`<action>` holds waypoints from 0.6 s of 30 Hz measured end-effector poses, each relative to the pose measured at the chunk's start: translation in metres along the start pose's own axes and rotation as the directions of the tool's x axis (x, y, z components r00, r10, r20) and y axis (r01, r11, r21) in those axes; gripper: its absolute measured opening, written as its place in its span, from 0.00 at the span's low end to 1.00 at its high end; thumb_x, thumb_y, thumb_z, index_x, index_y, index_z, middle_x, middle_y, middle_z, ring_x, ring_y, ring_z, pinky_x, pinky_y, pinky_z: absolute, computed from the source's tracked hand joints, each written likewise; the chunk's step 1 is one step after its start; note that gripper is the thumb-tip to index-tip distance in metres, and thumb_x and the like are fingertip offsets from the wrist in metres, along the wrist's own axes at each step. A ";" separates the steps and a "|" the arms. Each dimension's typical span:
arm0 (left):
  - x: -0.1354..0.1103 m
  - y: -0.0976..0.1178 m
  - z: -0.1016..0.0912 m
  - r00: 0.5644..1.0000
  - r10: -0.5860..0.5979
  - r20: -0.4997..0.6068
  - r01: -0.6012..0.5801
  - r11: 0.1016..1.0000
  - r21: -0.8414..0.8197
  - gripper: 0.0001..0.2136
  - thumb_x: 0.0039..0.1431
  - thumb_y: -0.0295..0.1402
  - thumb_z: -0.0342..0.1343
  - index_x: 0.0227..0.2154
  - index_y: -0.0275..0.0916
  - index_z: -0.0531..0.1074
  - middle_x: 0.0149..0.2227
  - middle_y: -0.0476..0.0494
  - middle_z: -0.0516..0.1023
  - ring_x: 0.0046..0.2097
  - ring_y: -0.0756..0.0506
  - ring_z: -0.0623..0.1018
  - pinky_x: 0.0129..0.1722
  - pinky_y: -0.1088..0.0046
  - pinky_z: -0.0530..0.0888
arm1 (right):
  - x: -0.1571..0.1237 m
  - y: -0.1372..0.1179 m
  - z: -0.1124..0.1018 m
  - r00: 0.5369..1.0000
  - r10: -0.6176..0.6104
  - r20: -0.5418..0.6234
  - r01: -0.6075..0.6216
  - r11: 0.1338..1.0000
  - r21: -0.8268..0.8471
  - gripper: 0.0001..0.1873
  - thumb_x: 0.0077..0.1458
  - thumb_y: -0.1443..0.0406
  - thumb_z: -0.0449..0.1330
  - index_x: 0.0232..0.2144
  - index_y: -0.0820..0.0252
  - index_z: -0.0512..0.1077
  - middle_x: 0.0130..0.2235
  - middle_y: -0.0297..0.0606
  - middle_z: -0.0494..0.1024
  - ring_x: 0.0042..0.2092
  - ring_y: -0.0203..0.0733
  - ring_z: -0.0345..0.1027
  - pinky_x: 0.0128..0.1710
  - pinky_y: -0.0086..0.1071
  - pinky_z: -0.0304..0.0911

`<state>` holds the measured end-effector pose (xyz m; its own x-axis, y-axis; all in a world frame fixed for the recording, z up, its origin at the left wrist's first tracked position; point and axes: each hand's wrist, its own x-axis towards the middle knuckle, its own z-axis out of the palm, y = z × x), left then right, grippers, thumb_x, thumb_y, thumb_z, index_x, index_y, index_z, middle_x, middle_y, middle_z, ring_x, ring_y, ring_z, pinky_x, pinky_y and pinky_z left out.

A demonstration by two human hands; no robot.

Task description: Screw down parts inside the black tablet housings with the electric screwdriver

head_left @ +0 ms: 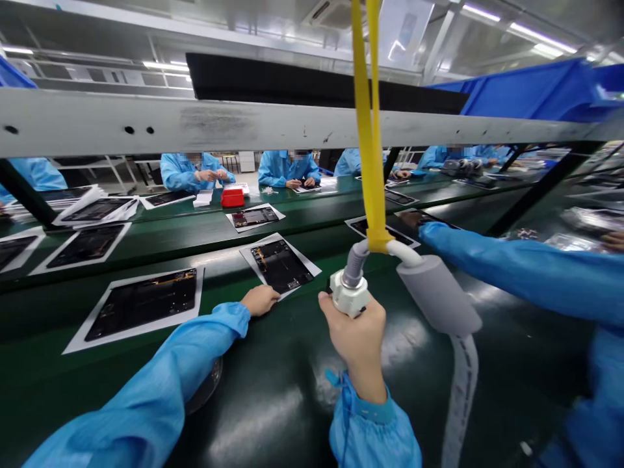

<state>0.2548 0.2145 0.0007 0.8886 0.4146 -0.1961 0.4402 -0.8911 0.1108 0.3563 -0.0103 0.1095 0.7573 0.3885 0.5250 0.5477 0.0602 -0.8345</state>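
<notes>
Reaches in from the bottom edge in blue sleeves [160,377], over a green table [287,383]. Grips a white tool [349,296] in the right hand [358,331], right at the centre, fingers clamped around it, thumb up on the left side! Trails a grey hose [461,403] toward the bottom right, below a fat grey cylinder [439,296], with a yellow strap [370,130] dropping from the top edge to a bend just above the tool.

Now left of centre: touches the near corner of a paper sheet [252,261] with the left hand [260,300], fingers bent and close together; cannot tell if pinching it. On that sheet, a black panel [283,263], set askew. Farther left, a second panel [146,302] on white paper.

In from the right edge, a co-worker's arm [511,273], stretched over the table. Above, a pale beam [283,130] across the frame, with a blue bin [531,91] upper right. Beyond, a red box [233,197] left of centre, then seated people [290,170] in blue.
</notes>
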 end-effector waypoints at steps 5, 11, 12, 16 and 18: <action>0.005 -0.011 0.001 0.999 0.024 0.047 -0.023 1.000 -0.022 0.12 0.69 0.39 0.57 0.49 0.37 0.73 0.50 0.40 0.76 0.49 0.43 0.78 0.50 0.58 0.78 | -0.003 0.010 -0.001 0.997 -0.071 0.021 0.072 0.997 -0.015 0.07 0.50 0.59 0.64 0.27 0.54 0.73 0.22 0.33 0.71 0.23 0.42 0.65 0.23 0.33 0.62; 0.003 -0.011 0.007 0.997 -0.055 0.045 0.059 0.994 -0.091 0.14 0.69 0.39 0.57 0.51 0.37 0.72 0.51 0.40 0.75 0.50 0.42 0.78 0.50 0.57 0.77 | 0.000 0.006 -0.001 0.994 -0.113 0.015 0.113 0.994 -0.002 0.05 0.51 0.61 0.63 0.29 0.55 0.74 0.21 0.33 0.71 0.23 0.41 0.65 0.22 0.32 0.62; 0.004 -0.012 0.007 0.996 -0.074 0.042 0.078 0.990 -0.121 0.14 0.69 0.39 0.58 0.52 0.37 0.72 0.52 0.40 0.75 0.50 0.42 0.78 0.50 0.57 0.78 | 0.001 0.004 -0.001 0.993 -0.116 0.018 0.116 0.993 0.005 0.05 0.51 0.61 0.63 0.29 0.55 0.74 0.21 0.32 0.71 0.23 0.41 0.65 0.22 0.31 0.62; 0.004 -0.021 0.004 0.987 -0.161 0.005 0.154 0.935 -0.319 0.14 0.68 0.38 0.59 0.51 0.36 0.72 0.51 0.40 0.75 0.49 0.42 0.78 0.49 0.57 0.78 | 0.003 -0.006 -0.003 0.992 -0.119 0.052 0.116 0.992 0.059 0.06 0.50 0.63 0.63 0.25 0.57 0.72 0.18 0.29 0.66 0.21 0.37 0.61 0.21 0.29 0.58; -0.002 -0.028 0.003 0.974 -0.224 -0.029 0.186 0.865 -0.465 0.14 0.68 0.38 0.59 0.51 0.35 0.72 0.49 0.40 0.76 0.47 0.43 0.78 0.47 0.59 0.79 | 0.003 -0.010 -0.005 0.989 -0.125 0.073 0.119 0.989 0.083 0.06 0.50 0.64 0.62 0.24 0.58 0.70 0.19 0.29 0.66 0.22 0.36 0.60 0.22 0.29 0.58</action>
<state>0.2399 0.2384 -0.0045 0.7705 0.6091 -0.1879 0.6059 -0.6082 0.5127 0.3550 -0.0137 0.1206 0.6545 0.4443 0.6117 0.6027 0.1819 -0.7770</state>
